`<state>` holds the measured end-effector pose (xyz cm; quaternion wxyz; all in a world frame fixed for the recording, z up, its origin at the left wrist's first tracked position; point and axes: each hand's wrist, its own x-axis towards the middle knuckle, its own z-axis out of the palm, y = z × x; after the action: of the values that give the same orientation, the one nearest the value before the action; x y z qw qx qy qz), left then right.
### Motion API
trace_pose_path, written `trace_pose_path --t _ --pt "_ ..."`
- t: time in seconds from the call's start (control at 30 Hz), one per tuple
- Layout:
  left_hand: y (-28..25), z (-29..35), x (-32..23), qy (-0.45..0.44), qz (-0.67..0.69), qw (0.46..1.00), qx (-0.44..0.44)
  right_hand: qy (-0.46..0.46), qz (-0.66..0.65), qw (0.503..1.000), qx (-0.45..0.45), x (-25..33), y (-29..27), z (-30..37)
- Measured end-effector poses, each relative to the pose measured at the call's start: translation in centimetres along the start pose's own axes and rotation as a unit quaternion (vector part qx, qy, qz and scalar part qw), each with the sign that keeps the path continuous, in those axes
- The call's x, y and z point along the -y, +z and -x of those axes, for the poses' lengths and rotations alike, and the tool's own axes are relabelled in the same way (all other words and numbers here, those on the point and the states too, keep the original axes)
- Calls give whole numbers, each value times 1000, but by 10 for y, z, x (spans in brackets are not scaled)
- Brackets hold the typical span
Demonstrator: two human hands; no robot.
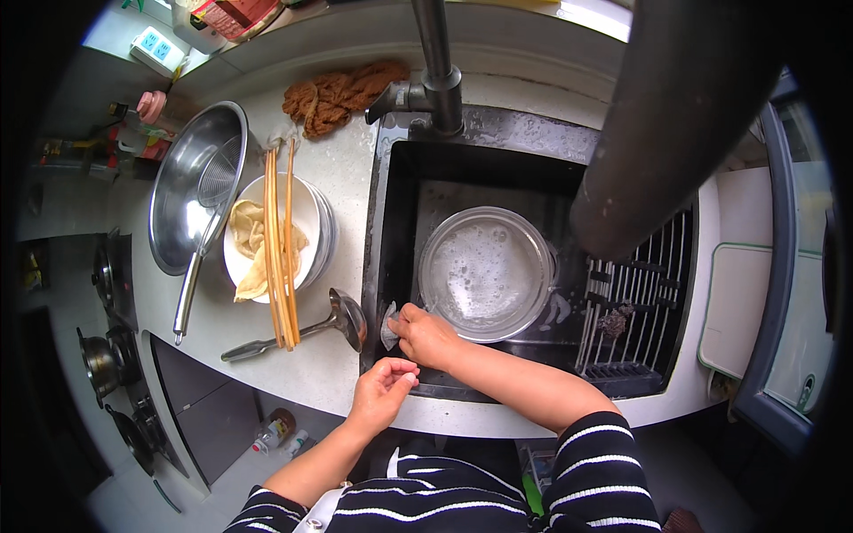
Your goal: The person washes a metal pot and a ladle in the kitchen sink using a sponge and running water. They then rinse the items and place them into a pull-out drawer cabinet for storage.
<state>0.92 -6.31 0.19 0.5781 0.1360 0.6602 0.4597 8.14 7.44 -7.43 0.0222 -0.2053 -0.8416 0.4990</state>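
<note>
My right hand (426, 337) reaches over the front left part of the black sink (404, 204). Its fingers are closed on a small greyish-white cloth (388, 326) at the sink's left edge. Just below it, at the front left corner, is my left hand (382, 391). Its fingers curl toward the thumb, and nothing shows in them. A round metal basin (484, 337) with foamy water stands in the sink, to the right of my right hand. Left of that hand, a ladle (348, 318) lies on the counter.
On the left counter (213, 333) are stacked bowls (308, 209) holding cloths (253, 275), with chopsticks (289, 222) across them. Beside them, a steel bowl (169, 195) holds a strainer (216, 178). A tap (442, 89), brown rag (333, 96), drying rack (635, 298) and thick grey pipe (657, 133) surround the basin.
</note>
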Motion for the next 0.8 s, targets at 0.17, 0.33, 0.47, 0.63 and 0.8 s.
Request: trace_pose_path --t 0.17,0.33,0.47,0.63,0.8 --pt "2 -4 -6 -4 -23 1000 5 1 52 999 13 -18 -15 -2" --pt "22 -23 -18 -16 -8 999 -42 148 223 942 -203 -94 -57 -18" --pt "32 -36 -25 -113 88 987 -74 264 168 945 -94 -147 -31 -7" --pt "30 -29 -16 -59 83 991 -87 111 -71 965 -228 -52 -50 -34" --pt "25 -21 -15 -54 69 993 -85 44 -16 975 -219 -9 -21 -45"
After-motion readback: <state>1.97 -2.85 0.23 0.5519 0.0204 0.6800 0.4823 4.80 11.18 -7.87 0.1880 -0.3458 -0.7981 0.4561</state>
